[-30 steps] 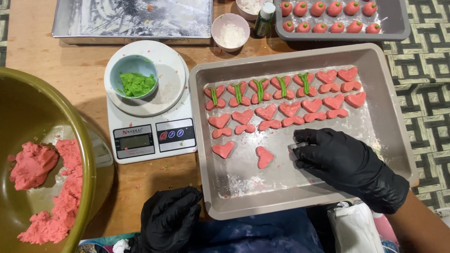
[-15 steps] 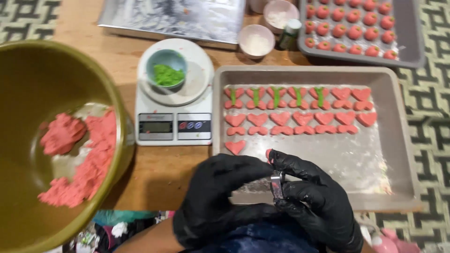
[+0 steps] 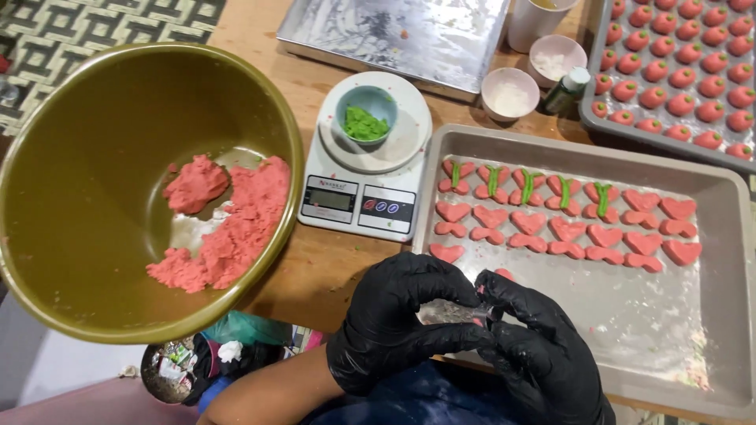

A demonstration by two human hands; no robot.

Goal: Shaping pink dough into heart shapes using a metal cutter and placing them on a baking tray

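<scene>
Both hands wear black gloves and meet over the near left corner of a grey baking tray (image 3: 630, 323). My left hand (image 3: 402, 323) and my right hand (image 3: 543, 354) pinch a small metal cutter (image 3: 482, 313) between their fingertips; a bit of pink dough shows on it. Rows of pink heart-shaped dough pieces (image 3: 567, 230) lie across the far half of the tray, some with green strips down the middle. A single heart (image 3: 447, 252) lies just beyond my left hand.
A large olive bowl (image 3: 94, 157) with pink dough (image 3: 228, 228) sits at left. A white kitchen scale (image 3: 354, 201) carries a small teal bowl of green dough (image 3: 366, 122). Behind are a foil-lined tray (image 3: 394, 35), small white bowls (image 3: 510, 94), a green bottle (image 3: 567, 88) and a tray of round pink pieces (image 3: 677, 71).
My right hand left the tray's middle and my left hand came up from the table edge; they now meet on the cutter. The view has shifted to the left.
</scene>
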